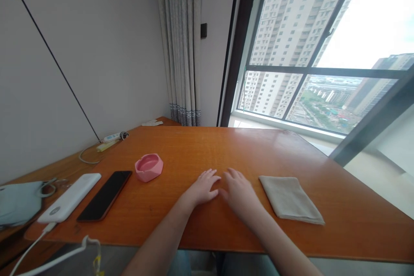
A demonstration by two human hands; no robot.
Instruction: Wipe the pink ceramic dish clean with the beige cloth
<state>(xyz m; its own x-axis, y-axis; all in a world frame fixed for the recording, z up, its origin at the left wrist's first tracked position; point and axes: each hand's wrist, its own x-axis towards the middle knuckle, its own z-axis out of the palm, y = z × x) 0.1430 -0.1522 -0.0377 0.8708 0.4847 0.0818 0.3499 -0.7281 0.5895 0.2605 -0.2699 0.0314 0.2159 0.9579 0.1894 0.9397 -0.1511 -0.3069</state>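
My left hand (205,187) rests on the wooden table (207,146) with its fingers stretched out and nothing in them. Close beside it, my right hand (236,189) lies with fingers extended, also holding nothing; the two thumbs meet or nearly meet. To the right of my right hand is a folded beige cloth (291,198), lying flat. A pink faceted ashtray (149,167) sits left of my left hand. Further left lie a black phone (105,196), screen up, and a white power bank (70,197) with a white cable (48,227) plugged into its near end.
A pale blue-grey face mask (21,202) lies at the far left edge. Behind it are a power strip (111,137) and cords along the wall. A white hook-shaped object (86,241) juts up at the front left. The window (323,64) stands beyond the table's right side.
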